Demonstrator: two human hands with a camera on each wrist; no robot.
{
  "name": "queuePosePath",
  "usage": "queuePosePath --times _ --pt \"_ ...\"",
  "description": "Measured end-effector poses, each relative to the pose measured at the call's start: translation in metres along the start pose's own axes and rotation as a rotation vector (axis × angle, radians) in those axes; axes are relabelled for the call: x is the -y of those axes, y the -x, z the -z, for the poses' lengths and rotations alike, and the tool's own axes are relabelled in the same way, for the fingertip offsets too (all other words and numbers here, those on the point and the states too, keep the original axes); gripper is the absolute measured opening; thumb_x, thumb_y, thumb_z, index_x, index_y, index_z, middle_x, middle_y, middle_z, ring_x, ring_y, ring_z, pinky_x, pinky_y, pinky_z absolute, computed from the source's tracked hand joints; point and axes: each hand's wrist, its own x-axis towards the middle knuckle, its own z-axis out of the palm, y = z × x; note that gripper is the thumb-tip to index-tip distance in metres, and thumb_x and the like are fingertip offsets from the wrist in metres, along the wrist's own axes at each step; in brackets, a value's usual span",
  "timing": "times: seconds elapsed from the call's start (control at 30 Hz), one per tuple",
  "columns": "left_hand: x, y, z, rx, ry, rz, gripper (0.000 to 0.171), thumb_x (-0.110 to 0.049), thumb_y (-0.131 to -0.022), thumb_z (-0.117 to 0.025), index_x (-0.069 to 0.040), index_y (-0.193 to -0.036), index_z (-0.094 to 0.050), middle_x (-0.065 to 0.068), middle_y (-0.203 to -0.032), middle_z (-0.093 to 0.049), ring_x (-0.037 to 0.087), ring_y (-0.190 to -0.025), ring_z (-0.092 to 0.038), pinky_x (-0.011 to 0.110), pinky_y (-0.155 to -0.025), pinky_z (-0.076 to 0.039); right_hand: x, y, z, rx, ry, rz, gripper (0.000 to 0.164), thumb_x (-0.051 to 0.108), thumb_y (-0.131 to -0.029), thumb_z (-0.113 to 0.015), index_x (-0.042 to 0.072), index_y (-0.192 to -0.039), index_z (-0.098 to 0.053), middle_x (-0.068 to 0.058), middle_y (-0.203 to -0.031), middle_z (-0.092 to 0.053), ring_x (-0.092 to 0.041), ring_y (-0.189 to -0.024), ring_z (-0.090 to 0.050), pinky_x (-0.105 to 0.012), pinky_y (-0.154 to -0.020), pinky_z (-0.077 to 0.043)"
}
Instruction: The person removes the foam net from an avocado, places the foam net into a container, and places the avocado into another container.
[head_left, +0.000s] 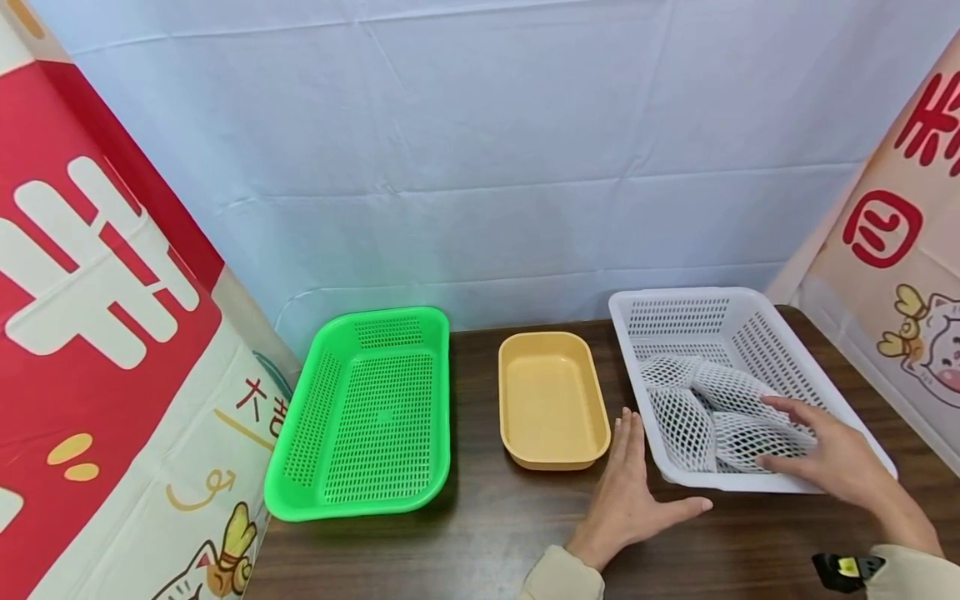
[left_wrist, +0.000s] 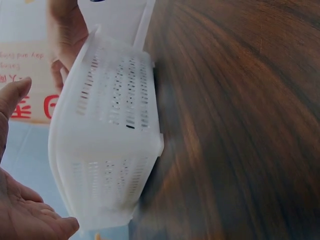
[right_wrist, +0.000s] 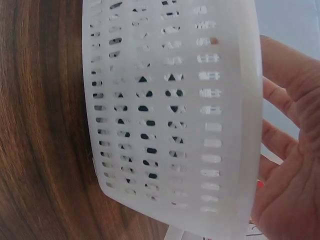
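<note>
A white plastic basket (head_left: 678, 315) stands on the right, holding several items in white foam netting (head_left: 681, 427). My right hand (head_left: 836, 454) reaches over its front right part, thumb and fingers spread apart above the netted items. In the right wrist view its fingers (right_wrist: 287, 100) show beyond the basket's rim. Beside the basket's front left corner is my left hand (head_left: 626, 504), its fingers straight and the thumb stretched out to the right. The left wrist view shows that thumb and fingers apart near the basket's slotted wall (left_wrist: 112, 95), with nothing between them.
A shallow yellow tray (head_left: 553, 404) sits left of the white basket. Farther left is a green slotted basket (head_left: 382, 433). All stand on a dark wooden table (head_left: 480, 533). A pale cloth (head_left: 450, 167) hangs behind, with printed panels on both sides.
</note>
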Motion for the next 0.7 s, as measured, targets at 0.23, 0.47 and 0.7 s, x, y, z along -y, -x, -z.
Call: queuePosePath --times 0.23,0.47,0.7 --pt "-0.001 -0.001 -0.006 0.005 0.087 0.013 0.110 -0.067 -0.068 -0.057 -0.018 -0.141 0.008 -0.001 -0.147 0.007 0.013 -0.131 0.002 0.034 -0.101 -0.022 -0.004 0.001 0.001 0.033 -0.003 -0.015 0.085 0.040 -0.056 -0.081 0.003 -0.123 -0.045 -0.031 -0.115 -0.043 -0.047 -0.096 -0.041 -0.060 -0.068 -0.034" --pt "0.001 -0.002 -0.012 -0.047 0.105 -0.012 0.110 -0.063 -0.069 -0.061 -0.016 -0.142 0.008 -0.001 -0.147 0.007 0.015 -0.132 0.001 0.035 -0.101 -0.022 -0.008 -0.002 -0.001 0.074 -0.003 -0.019 0.085 0.037 -0.056 -0.082 0.000 -0.123 -0.044 -0.032 -0.116 -0.042 -0.049 -0.099 -0.039 -0.061 -0.071 -0.032" --pt "-0.001 -0.006 -0.018 0.009 0.111 0.032 0.116 -0.067 -0.064 -0.061 -0.017 -0.142 0.008 -0.006 -0.146 0.013 0.010 -0.131 0.005 0.036 -0.100 -0.025 -0.010 -0.006 -0.002 0.151 0.002 -0.043 0.086 0.040 -0.057 -0.081 -0.001 -0.123 -0.043 -0.032 -0.120 -0.037 -0.051 -0.104 -0.033 -0.064 -0.074 -0.029"
